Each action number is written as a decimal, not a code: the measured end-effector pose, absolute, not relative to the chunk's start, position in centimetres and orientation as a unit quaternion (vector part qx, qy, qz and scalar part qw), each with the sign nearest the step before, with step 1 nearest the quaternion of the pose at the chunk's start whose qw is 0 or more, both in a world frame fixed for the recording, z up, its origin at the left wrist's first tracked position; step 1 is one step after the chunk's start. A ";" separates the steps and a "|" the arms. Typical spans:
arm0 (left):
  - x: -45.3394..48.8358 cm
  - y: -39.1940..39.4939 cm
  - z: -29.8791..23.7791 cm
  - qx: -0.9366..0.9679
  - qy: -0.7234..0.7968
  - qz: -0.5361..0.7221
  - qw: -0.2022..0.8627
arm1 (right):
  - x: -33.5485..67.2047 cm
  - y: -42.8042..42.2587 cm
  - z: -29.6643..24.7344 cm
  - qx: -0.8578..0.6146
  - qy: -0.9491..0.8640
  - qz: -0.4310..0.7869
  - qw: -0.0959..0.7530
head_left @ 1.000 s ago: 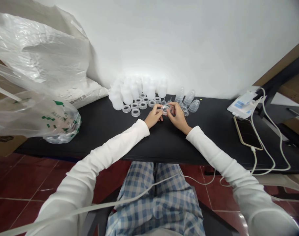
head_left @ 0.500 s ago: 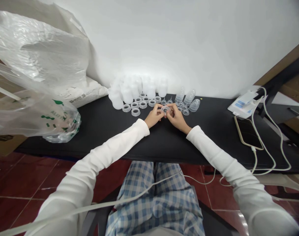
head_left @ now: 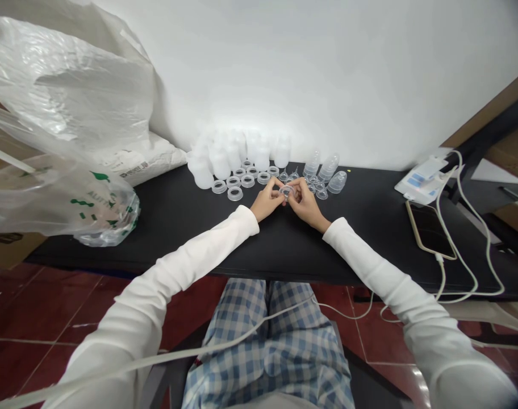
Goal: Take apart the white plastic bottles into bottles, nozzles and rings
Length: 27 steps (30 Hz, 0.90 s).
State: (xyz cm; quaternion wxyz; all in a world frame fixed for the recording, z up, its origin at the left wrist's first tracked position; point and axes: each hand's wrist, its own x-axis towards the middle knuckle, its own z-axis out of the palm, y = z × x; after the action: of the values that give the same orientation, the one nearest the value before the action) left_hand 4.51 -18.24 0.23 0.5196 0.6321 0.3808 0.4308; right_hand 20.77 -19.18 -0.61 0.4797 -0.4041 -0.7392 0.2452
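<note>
My left hand (head_left: 267, 203) and my right hand (head_left: 304, 203) meet over the black table (head_left: 178, 227), both pinching one small clear plastic ring (head_left: 287, 192) between their fingertips. Just behind them lie several loose clear rings (head_left: 234, 187) in rows, and a cluster of white plastic bottles (head_left: 237, 153) stands against the wall. To the right of the rings lie clear teats and dome caps (head_left: 327, 176).
A large clear plastic bag (head_left: 58, 142) fills the table's left end, with a white sack (head_left: 143, 162) behind it. At the right lie a phone (head_left: 429, 230) on a white cable (head_left: 467, 227) and a white-blue packet (head_left: 421, 182). A cardboard box (head_left: 506, 102) stands at the far right.
Both hands stay together on the ring; the fingers have shifted slightly around it. Nothing else has moved.
</note>
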 end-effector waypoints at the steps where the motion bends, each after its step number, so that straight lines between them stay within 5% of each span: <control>1: 4.5 -18.2 0.1 0.629 0.383 0.433 0.519 | 20.8 -19.1 -0.7 -0.407 -0.739 0.241 0.480; 27: 4.9 -18.0 -0.2 0.609 0.391 0.445 0.528 | 20.7 -18.2 -1.8 -0.371 -0.720 0.339 0.479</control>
State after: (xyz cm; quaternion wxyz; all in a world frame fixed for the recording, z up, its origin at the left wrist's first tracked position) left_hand 4.87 -18.02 -0.23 0.5277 0.6087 0.3906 0.4455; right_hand 20.74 -18.20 -1.85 0.4786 -0.3712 -0.7197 0.3394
